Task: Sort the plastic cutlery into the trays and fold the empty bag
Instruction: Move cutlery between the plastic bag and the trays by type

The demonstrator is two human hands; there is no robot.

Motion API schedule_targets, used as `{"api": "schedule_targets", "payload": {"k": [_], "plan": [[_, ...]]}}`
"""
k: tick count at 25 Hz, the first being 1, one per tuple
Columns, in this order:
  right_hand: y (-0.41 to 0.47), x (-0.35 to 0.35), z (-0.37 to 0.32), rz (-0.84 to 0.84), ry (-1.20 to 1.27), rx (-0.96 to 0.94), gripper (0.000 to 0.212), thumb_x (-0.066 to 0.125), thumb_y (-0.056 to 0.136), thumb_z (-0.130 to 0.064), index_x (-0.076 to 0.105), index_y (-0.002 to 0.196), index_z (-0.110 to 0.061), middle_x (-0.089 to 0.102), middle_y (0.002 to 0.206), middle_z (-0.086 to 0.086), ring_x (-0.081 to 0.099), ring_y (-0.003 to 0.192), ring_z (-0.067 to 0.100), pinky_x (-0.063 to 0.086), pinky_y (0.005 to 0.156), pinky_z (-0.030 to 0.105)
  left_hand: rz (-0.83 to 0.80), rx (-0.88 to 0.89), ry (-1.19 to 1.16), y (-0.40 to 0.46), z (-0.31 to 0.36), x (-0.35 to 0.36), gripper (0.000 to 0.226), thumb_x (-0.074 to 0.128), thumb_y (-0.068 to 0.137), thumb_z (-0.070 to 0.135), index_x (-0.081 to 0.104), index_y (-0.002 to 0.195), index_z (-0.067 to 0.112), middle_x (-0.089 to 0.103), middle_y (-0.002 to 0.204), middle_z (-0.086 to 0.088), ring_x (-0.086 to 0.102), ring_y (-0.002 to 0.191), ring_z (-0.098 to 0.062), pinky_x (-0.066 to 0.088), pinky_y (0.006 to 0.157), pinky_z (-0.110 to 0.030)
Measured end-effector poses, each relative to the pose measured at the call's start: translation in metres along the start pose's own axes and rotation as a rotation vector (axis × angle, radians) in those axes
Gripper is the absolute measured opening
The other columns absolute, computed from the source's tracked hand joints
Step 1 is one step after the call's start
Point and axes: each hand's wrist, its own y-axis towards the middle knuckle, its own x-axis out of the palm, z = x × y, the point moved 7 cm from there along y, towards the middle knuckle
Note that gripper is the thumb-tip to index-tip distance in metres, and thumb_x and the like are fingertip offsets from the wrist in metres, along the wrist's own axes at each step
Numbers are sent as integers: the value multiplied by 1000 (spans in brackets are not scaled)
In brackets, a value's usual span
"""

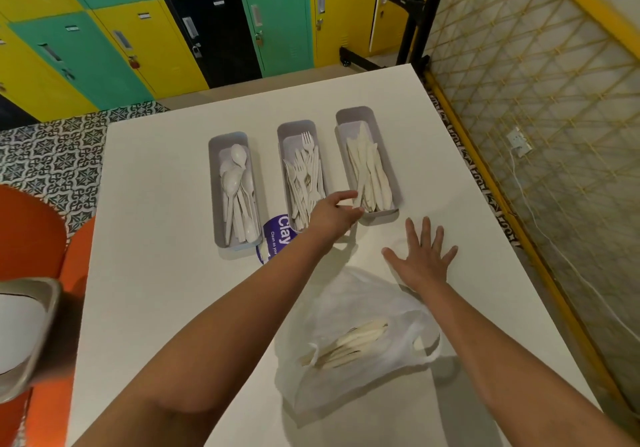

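Note:
Three grey trays stand side by side on the white table (156, 273): the left tray (212, 183) holds spoons, the middle tray (282, 155) holds forks, the right tray (389, 166) holds knives. My left hand (334, 212) reaches to the near end of the right tray and pinches the handle of a white knife (358, 198) between thumb and fingers. My right hand (424, 256) lies flat on the table with fingers spread, just beyond the bag. The clear plastic bag (356, 294) lies crumpled near me with several white cutlery pieces (346, 342) inside.
A purple-and-white packet (277, 235) lies between the near ends of the left and middle trays. An orange seat (31, 238) and a grey-rimmed object (31, 335) are at the left. A yellow-framed mesh panel (536, 117) runs along the table's right edge.

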Motion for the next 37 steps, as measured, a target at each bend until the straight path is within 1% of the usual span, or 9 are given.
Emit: {"api": "schedule_targets", "payload": {"k": [5, 7, 10, 15, 24, 27, 30, 33, 37], "plan": [[-1, -1, 0, 7, -4, -3, 81, 30, 87, -69, -9, 148, -34, -20, 157, -1, -20, 144, 27, -10, 112, 58, 55, 26, -26, 23, 28, 6, 36, 64, 87, 14, 58, 123, 15, 61, 92, -8, 52, 62, -12, 42, 56, -23], [-1, -1, 1, 10, -15, -1, 81, 29, 87, -69, -10, 148, -35, -20, 157, -1, -19, 144, 27, -9, 112, 58, -75, 18, -32, 25, 40, 16, 47, 59, 91, 26, 45, 136, 22, 57, 112, -9, 59, 85, -17, 49, 67, -26], [0, -1, 1, 13, -23, -7, 81, 28, 86, -70, -11, 148, -35, -20, 157, -1, -19, 144, 27, -9, 113, 58, -254, -43, 45, 22, 35, 26, 53, 51, 95, 36, 33, 143, 29, 45, 138, -7, 51, 117, -27, 47, 89, -37], [0, 0, 2, 30, -23, -6, 81, 28, 86, -70, -10, 148, -35, -20, 157, -1, -19, 145, 27, -10, 112, 58, -143, -93, 4, 7, 1, 11, 32, 53, 94, 19, 55, 126, 17, 59, 113, -5, 58, 98, -20, 50, 81, -32], [-11, -2, 2, 18, -37, -31, 78, 39, 88, -62, 2, 150, -32, -11, 159, 2, -11, 146, 29, 0, 114, 57, -245, -79, -55, -65, -32, 2, 23, 51, 93, 9, 59, 114, 13, 61, 100, -4, 61, 87, -12, 52, 77, -24], [-22, -2, 1, -37, 32, -38, 70, 43, 88, -58, 18, 148, -31, -1, 160, 3, -2, 147, 28, 7, 115, 54, -366, -78, -11, -91, -45, 8, 24, 49, 91, -1, 67, 94, 14, 66, 102, -1, 62, 88, -11, 53, 81, -24], [-44, -6, -7, -27, 290, -59, 56, 50, 88, -50, 41, 138, -27, 27, 153, 5, 25, 140, 26, 24, 113, 45, -508, -85, 114, -119, -64, 18, 29, 50, 86, -6, 71, 88, 14, 69, 87, 5, 63, 80, -5, 52, 79, -19], [-73, -17, -18, 126, 686, -129, 42, 57, 88, -37, 55, 124, -16, 49, 134, 5, 47, 122, 22, 37, 98, 28, -508, -31, 414, -133, -84, 23, 30, 50, 84, -5, 72, 101, 8, 70, 97, -1, 63, 90, -10, 48, 81, -19], [-132, -45, -61, 653, 372, -597, 28, 55, 76, -33, 65, 84, -9, 62, 91, 8, 54, 83, 22, 41, 72, 29, -349, 114, 960, -125, -105, 14, 29, 53, 92, 18, 67, 115, 9, 65, 122, -7, 57, 113, -22, 42, 99, -27]]}}
